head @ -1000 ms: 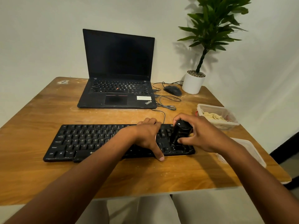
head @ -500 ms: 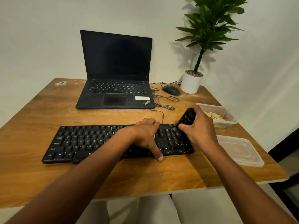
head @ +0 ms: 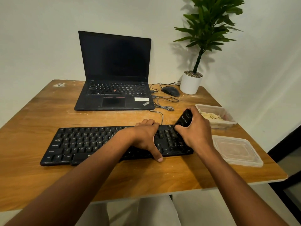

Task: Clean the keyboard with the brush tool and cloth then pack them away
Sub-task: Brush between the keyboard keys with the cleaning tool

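Observation:
A black keyboard (head: 81,142) lies across the wooden table (head: 48,111) in front of me. My left hand (head: 145,136) rests flat on its right half, fingers over the far edge and thumb hooked over the near edge. My right hand (head: 195,131) is closed around a black brush tool (head: 184,119), tilted with its lower end on the number pad at the keyboard's far right corner. A pale cloth (head: 210,116) lies crumpled inside a clear plastic container (head: 228,123) just right of the brush.
An open black laptop (head: 114,95) stands behind the keyboard. A mouse (head: 171,91) with its cables and a white potted plant (head: 190,84) sit at the back right. The container's clear lid (head: 236,150) lies near the right table edge.
My right hand has carried the brush tool from the near part of the number pad up to its far right corner. My left hand has stayed on the keyboard.

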Available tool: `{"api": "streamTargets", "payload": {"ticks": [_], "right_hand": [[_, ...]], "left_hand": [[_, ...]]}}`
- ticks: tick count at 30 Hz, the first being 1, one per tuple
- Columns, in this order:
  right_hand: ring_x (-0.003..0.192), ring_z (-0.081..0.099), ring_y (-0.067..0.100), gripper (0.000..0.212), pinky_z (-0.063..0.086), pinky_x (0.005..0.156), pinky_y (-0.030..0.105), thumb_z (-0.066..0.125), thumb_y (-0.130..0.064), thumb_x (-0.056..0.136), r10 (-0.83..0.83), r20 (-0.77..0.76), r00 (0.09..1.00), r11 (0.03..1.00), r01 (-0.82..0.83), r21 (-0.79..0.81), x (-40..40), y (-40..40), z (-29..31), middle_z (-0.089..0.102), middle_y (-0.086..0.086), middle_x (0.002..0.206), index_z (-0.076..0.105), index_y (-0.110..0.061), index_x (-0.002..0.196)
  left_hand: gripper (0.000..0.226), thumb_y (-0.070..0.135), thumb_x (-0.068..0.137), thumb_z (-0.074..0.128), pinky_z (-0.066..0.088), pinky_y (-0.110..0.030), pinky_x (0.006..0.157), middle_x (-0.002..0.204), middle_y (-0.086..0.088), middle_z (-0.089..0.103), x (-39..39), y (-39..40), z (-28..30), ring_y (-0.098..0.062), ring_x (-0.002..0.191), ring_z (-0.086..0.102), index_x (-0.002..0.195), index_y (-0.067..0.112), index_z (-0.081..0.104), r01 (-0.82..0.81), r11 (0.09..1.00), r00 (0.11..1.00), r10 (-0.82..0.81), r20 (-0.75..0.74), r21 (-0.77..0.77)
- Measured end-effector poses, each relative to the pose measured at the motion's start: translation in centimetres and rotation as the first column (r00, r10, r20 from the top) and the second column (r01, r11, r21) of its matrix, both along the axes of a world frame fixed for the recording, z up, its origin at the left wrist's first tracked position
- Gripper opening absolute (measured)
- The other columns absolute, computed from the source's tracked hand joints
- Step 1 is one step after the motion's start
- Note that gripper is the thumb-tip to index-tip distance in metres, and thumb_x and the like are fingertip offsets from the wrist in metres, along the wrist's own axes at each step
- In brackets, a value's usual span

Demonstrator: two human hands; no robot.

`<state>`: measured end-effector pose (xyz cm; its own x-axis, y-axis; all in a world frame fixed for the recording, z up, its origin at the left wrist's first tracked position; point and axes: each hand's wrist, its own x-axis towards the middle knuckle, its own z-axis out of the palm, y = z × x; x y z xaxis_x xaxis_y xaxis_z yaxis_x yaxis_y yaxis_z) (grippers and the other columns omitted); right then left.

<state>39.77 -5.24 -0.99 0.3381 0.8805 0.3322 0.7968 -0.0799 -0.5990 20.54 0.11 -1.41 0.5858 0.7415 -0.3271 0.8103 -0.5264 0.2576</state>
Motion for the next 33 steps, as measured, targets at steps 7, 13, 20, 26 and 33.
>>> {"api": "streamTargets", "payload": {"ticks": [7, 13, 20, 26, 33], "right_hand": [[0.086, 0.065, 0.019, 0.059, 0.055, 0.073, 0.033, 0.084, -0.027, 0.078, -0.046, 0.02, 0.999, 0.999, 0.046, 0.017, 0.9, -0.5, 1.6, 0.066, -0.007, 0.094, 0.054, -0.035, 0.128], [0.079, 0.061, 0.007, 0.052, 0.047, 0.062, 0.017, 0.089, -0.022, 0.072, 0.082, -0.135, 0.987, 0.996, -0.086, -0.025, -1.7, -0.1, 0.2, 0.061, -0.013, 0.088, 0.057, -0.031, 0.112], [0.09, 0.067, 0.028, 0.058, 0.055, 0.08, 0.042, 0.081, -0.03, 0.084, -0.069, 0.203, 0.977, 0.997, 0.073, -0.016, 1.0, -0.7, 1.6, 0.06, -0.004, 0.091, 0.05, -0.028, 0.133], [0.082, 0.06, 0.011, 0.054, 0.048, 0.065, 0.024, 0.084, -0.027, 0.076, 0.056, -0.004, 0.998, 0.998, -0.056, 0.027, -2.3, -0.3, 1.1, 0.06, -0.012, 0.088, 0.053, -0.034, 0.121], [0.088, 0.064, 0.024, 0.059, 0.055, 0.077, 0.038, 0.082, -0.027, 0.081, -0.044, 0.149, 0.988, 0.999, 0.046, -0.012, 0.3, -0.7, 1.2, 0.062, -0.005, 0.095, 0.051, -0.029, 0.132]], "left_hand": [[0.144, 0.069, 0.06, 0.088, 0.018, -0.048, 0.128, 0.166, 0.001, 0.015, 0.0, -0.1, -0.1, -0.026, 0.153, 0.012, 0.165, 0.018, 0.005, 0.0, 1.0, 1.0, 0.0, 0.016, -0.007], [0.144, 0.069, 0.059, 0.089, 0.02, -0.047, 0.127, 0.163, -0.001, 0.019, 0.0, -0.1, -0.1, -0.026, 0.151, 0.016, 0.165, 0.018, 0.007, -0.004, 1.0, 1.0, 0.004, 0.009, 0.004], [0.144, 0.069, 0.059, 0.089, 0.019, -0.047, 0.128, 0.165, 0.001, 0.017, -0.1, 0.0, -0.2, -0.026, 0.152, 0.014, 0.165, 0.018, 0.006, 0.001, 1.0, 1.0, -0.001, 0.022, -0.01], [0.144, 0.069, 0.06, 0.088, 0.02, -0.046, 0.127, 0.164, 0.0, 0.018, 0.0, -0.1, 0.1, -0.027, 0.151, 0.015, 0.165, 0.018, 0.006, 0.0, 1.0, 1.0, 0.0, 0.01, 0.005], [0.143, 0.069, 0.059, 0.089, 0.018, -0.047, 0.128, 0.165, -0.002, 0.017, -0.1, -0.1, 0.0, -0.026, 0.152, 0.014, 0.165, 0.017, 0.008, -0.001, 1.0, 1.0, 0.001, 0.02, 0.002]]}}
